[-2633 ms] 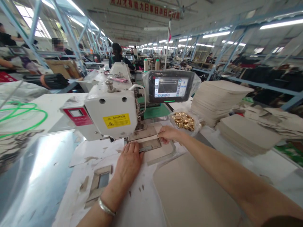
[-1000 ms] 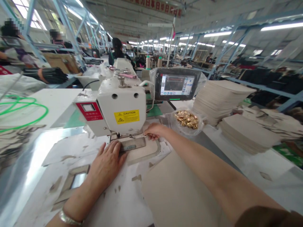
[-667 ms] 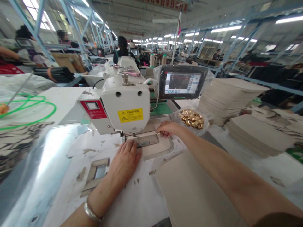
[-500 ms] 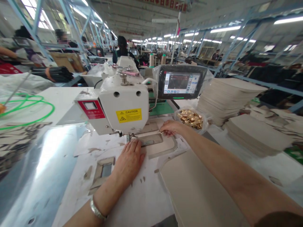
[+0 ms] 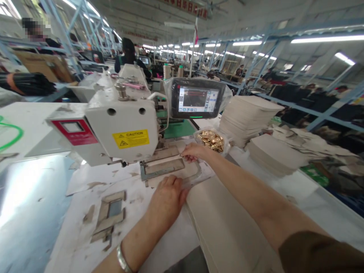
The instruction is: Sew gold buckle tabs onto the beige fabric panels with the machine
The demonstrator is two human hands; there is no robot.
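Under the sewing machine head [image 5: 132, 129], a beige panel [image 5: 190, 172] lies beneath a metal clamp frame [image 5: 159, 174] with a long slot. My left hand [image 5: 166, 197] rests palm down at the panel's near edge, fingers laid on it and thumb apart. My right hand [image 5: 195, 152] is closed in a pinch at the right end of the frame. A small shiny metal piece shows at those fingertips, too small to name surely. Close behind that hand stands a clear tub of gold metal fittings [image 5: 212, 141].
A control screen [image 5: 197, 99] stands behind the machine. Stacks of beige panels [image 5: 247, 117] rise at right, and more panels [image 5: 224, 223] lie in front of me. A loose metal frame [image 5: 112, 212] sits at left among scraps. A person [image 5: 127, 57] sits farther back.
My left hand has left the clamp frame and moved right and nearer to me, to the panel's near edge. My right hand keeps its pinch by the frame. The view has swung right.
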